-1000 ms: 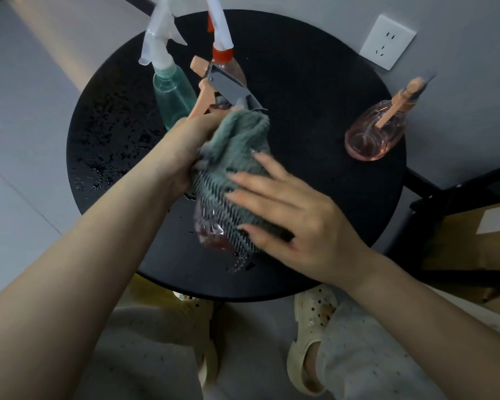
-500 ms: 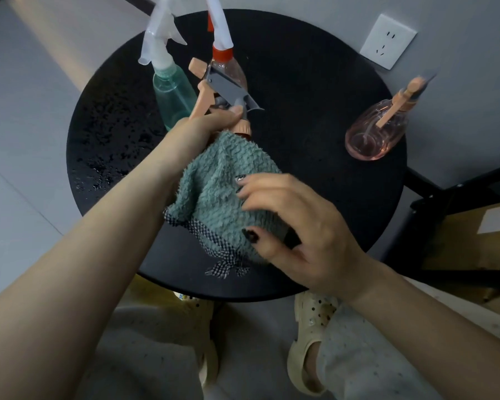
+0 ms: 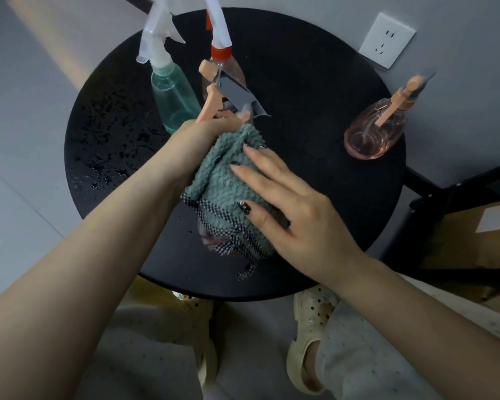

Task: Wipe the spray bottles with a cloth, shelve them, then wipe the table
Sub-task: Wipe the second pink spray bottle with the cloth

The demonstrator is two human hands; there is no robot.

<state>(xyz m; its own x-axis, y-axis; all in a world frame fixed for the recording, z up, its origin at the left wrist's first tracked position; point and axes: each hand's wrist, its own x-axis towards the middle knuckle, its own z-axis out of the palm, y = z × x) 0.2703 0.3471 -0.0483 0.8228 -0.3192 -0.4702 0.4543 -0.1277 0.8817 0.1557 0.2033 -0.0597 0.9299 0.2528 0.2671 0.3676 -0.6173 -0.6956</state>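
Note:
My left hand [image 3: 198, 142] grips the neck of a pink spray bottle [image 3: 211, 241] with a peach and grey trigger head [image 3: 231, 95], held above the round black table [image 3: 315, 96]. A green fluffy cloth [image 3: 223, 180] with a checked trim is wrapped around the bottle's body. My right hand [image 3: 295, 203] presses the cloth against the bottle, fingers spread over it. Most of the bottle's body is hidden by the cloth.
A green spray bottle [image 3: 171, 93] and a pink bottle with a red collar [image 3: 221, 53] stand at the table's far left. Another pink bottle [image 3: 378, 128] stands at the right. Water droplets [image 3: 104, 145] cover the left side. A black rack with a cardboard box [image 3: 474, 226] is at right.
My right hand has slid along the cloth on the bottle, fingers flattening out again after curling half a second ago. The cloth has shifted around the bottle. My left hand keeps its grip.

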